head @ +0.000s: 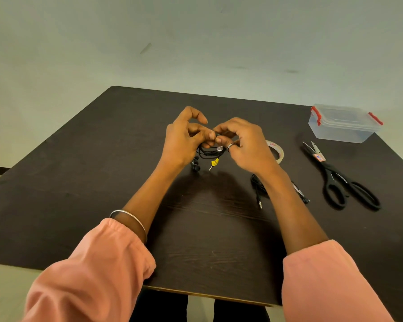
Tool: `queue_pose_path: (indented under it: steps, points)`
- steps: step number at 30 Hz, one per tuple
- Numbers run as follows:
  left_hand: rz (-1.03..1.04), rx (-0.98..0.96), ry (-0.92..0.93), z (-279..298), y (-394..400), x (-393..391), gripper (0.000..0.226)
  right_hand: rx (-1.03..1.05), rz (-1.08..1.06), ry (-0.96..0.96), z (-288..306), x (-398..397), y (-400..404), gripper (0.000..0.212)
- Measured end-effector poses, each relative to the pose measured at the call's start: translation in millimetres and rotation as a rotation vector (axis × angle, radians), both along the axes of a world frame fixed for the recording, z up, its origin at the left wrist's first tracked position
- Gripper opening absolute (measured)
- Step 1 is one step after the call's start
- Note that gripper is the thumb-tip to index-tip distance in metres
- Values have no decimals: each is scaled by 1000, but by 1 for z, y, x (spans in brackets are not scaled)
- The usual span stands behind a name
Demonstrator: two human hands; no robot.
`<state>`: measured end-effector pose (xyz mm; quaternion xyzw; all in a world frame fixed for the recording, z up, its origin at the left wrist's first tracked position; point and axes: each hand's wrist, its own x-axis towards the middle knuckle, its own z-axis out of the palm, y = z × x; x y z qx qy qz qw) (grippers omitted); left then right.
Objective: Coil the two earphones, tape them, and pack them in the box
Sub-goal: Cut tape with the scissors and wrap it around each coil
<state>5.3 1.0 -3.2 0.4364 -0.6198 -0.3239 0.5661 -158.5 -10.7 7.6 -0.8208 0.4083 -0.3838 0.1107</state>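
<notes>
A coiled black earphone (210, 152) with a yellow tag hangs just above the dark table (102, 173) at its middle. My left hand (184, 140) and my right hand (242, 142) both pinch the top of that coil, fingertips touching. Its earbuds and plug dangle below. A second black earphone (257, 187) lies on the table, partly hidden under my right forearm. A roll of clear tape (280, 151) lies flat just behind my right hand. The clear plastic box (342, 125) with red clips stands shut at the far right.
Black scissors (342, 180) lie open on the right, between the tape and the table's right edge, blades pointing away from me. The table's near edge runs below my sleeves.
</notes>
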Motion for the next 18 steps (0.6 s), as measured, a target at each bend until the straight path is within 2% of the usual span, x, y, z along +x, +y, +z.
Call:
queue_pose_path:
  steps: [8,14,18]
  points:
    - [48,-217,-317,-1,1,-6,19,55,-108,238,5,-1,5,24]
    - [177,-460,-666,-1,-3,-8,21,157,-118,141,5,-2,4,21]
    - [252,-535,-789,-6,-6,-6,18,163,-112,100,5,-1,6,20]
